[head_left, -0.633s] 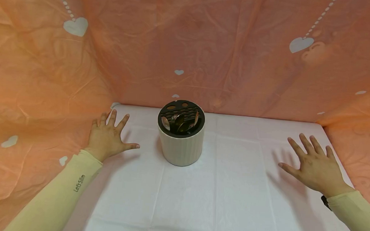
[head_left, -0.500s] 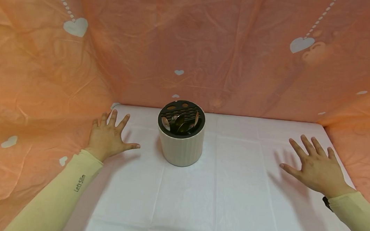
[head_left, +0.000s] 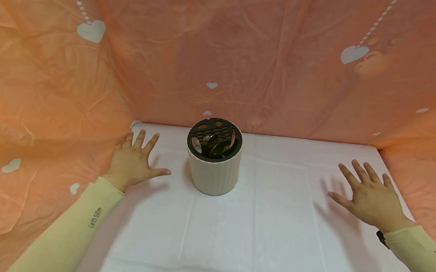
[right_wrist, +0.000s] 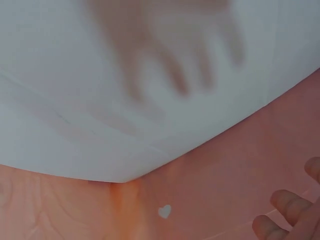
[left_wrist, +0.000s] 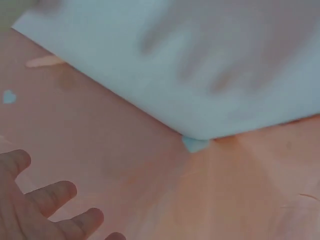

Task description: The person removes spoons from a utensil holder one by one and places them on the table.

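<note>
Near the back of the white-covered table point(head_left: 220, 234) stands a pale ribbed utensil holder point(head_left: 213, 177) with a black slotted lid point(head_left: 208, 129). Several spoons point(head_left: 217, 149) poke up through its front opening; their handles are hidden inside. To its left my left hand point(head_left: 131, 162) is spread over the table, apart from the holder and holding nothing. My right hand point(head_left: 372, 197), fingers spread and holding nothing, is far to the holder's right above the table. Both hands cast shadows on the cloth. In the wrist views only fingers of the left hand point(left_wrist: 45, 210) and right hand point(right_wrist: 292, 212) show.
Orange-pink cloth point(head_left: 236, 63) with white hearts hangs behind the table and along both sides. The left side cloth point(head_left: 48, 123) lies close to my left arm. A dark band point(head_left: 382, 239) shows at my right wrist.
My left hand has shifted slightly to the right, toward the holder. My right hand has barely moved, and the holder and spoons stay in place.
</note>
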A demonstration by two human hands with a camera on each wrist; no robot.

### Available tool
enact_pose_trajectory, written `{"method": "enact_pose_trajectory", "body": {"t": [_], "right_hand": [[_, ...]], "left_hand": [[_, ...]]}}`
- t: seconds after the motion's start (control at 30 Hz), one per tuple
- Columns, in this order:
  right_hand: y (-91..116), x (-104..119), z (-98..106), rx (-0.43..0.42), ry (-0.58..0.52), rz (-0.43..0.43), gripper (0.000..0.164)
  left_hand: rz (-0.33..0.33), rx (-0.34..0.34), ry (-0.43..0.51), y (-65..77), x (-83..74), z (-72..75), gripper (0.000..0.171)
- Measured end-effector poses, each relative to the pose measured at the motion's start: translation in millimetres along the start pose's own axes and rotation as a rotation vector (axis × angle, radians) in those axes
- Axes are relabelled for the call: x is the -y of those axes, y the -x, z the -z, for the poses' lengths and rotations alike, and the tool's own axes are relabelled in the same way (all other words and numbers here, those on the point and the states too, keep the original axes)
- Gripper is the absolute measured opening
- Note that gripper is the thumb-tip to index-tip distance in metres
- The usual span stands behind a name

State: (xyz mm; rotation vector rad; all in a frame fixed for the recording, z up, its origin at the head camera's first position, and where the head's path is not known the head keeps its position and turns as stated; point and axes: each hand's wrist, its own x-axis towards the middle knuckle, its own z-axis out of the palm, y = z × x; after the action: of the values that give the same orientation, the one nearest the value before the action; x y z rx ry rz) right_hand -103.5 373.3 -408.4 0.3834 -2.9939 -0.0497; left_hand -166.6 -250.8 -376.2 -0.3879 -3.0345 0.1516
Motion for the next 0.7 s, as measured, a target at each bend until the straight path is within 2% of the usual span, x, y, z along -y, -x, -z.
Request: {"method": "enact_pose_trajectory", "body": {"t": [0.17, 0.43, 0.7], "right_hand": [[-3, 5, 7, 0.001, 0.004, 0.010, 0.090], [-15, 18, 20, -0.013, 0.018, 0.040, 0.091], [-42, 53, 39, -0.095, 0.004, 0.119, 0.090]], "left_hand": [[-0.042, -0.022, 0.050, -2.6, -19.3, 8.1, 0.123], [-0.065, -0.016, 0.103, -13.0, -49.4, 19.8, 0.121], [-0.086, -0.003, 0.150, -21.5, -70.5, 28.0, 0.123]]}}
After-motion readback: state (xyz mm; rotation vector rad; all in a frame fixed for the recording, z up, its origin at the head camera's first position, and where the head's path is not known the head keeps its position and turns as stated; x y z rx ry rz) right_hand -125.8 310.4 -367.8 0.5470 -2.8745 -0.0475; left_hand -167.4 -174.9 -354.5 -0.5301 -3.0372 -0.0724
